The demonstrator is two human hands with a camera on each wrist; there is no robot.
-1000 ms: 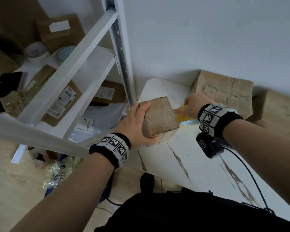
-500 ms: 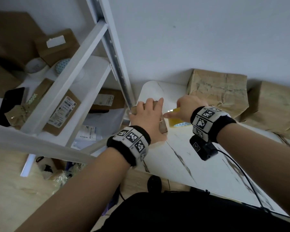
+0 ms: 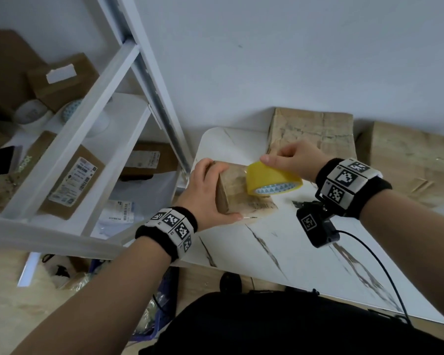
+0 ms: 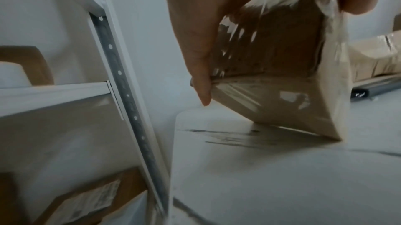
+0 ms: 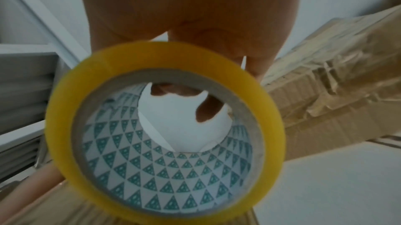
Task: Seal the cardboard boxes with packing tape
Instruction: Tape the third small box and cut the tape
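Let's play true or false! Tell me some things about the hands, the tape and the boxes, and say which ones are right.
1. The right hand holds a yellow tape roll. True.
2. The left hand is empty. False: it grips the small box.
3. The small box lies flat on the white table. False: it is tipped up on an edge.
4. Two bigger boxes stand by the wall. True.
5. The roll's core is plain brown. False: it has green triangles.

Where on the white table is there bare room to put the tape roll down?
The table is bare between the small box and the near edge. The back is crowded: two big boxes stand along the wall.
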